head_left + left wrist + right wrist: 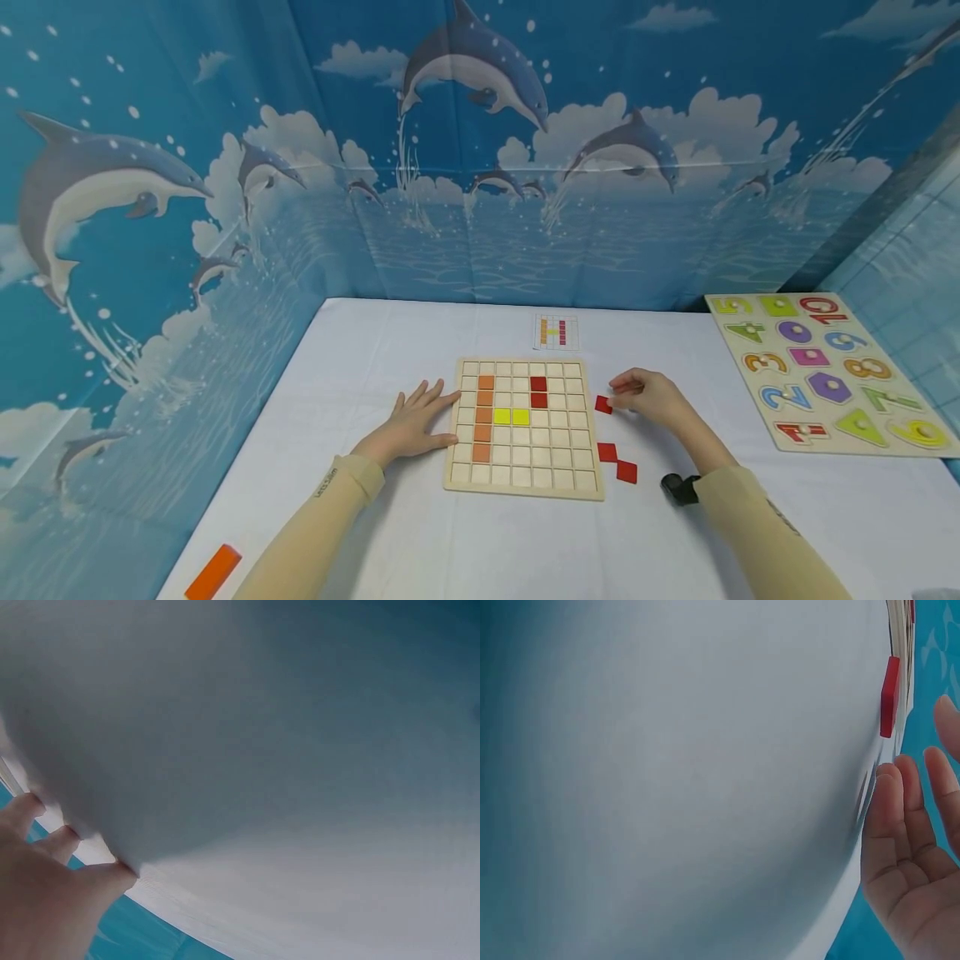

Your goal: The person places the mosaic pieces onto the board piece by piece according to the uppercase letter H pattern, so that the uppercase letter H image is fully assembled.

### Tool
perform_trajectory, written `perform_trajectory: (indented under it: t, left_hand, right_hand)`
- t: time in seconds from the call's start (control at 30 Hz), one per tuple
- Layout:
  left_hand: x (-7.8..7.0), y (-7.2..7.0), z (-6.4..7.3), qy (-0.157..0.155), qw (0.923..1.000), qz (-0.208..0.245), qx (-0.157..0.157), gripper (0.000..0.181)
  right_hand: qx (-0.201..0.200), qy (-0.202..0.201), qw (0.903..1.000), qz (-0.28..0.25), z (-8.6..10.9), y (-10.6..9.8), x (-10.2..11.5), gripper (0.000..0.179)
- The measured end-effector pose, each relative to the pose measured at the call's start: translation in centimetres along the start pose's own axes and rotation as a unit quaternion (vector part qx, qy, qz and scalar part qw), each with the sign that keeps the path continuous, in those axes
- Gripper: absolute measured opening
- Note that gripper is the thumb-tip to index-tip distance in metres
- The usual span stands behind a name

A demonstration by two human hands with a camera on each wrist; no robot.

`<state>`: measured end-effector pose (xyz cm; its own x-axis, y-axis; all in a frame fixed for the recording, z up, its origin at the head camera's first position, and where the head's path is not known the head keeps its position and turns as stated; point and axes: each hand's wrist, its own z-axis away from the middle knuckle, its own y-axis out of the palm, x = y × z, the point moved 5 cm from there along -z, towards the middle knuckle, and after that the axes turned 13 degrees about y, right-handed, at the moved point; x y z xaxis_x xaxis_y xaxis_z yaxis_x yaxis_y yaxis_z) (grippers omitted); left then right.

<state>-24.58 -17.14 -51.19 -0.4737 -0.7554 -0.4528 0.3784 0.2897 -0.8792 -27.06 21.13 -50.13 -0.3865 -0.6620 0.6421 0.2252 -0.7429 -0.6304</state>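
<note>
A square wooden grid board (522, 492) lies on the white table. Set in its cells are a column of orange tiles (483, 415), two yellow tiles (511, 417) side by side and two dark red tiles (538, 392). My left hand (412, 421) rests with spread fingers at the board's left edge, its thumb and index fingertips at the rim. Right of the board, my right hand (651, 397) hovers with fingertips beside a loose red tile (603, 405). In the right wrist view, a red tile (889, 697) lies just beyond the fingers, and the thumb stands apart from them.
Two more red tiles (617, 462) lie near the board's lower right corner. A pattern card (557, 332) is behind the board. A number puzzle board (828, 375) stands at the right, a black object (678, 489) by the right sleeve, and an orange block (213, 573) at the front left.
</note>
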Motion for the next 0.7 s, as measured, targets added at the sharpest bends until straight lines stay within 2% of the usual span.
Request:
perform_trajectory:
  t: [0.43,0.7]
  left_hand:
    - [0.0,0.1,-0.1,-0.006,1.0000,0.000,0.001,0.079]
    - [-0.1,-0.1,0.0,-0.003,1.0000,0.002,-0.003,0.078]
  right_hand:
    - [0.014,-0.004,0.9995,0.028,-0.3,0.8,0.5,0.038]
    - [0.011,-0.013,0.9977,0.066,-0.1,1.2,1.2,0.036]
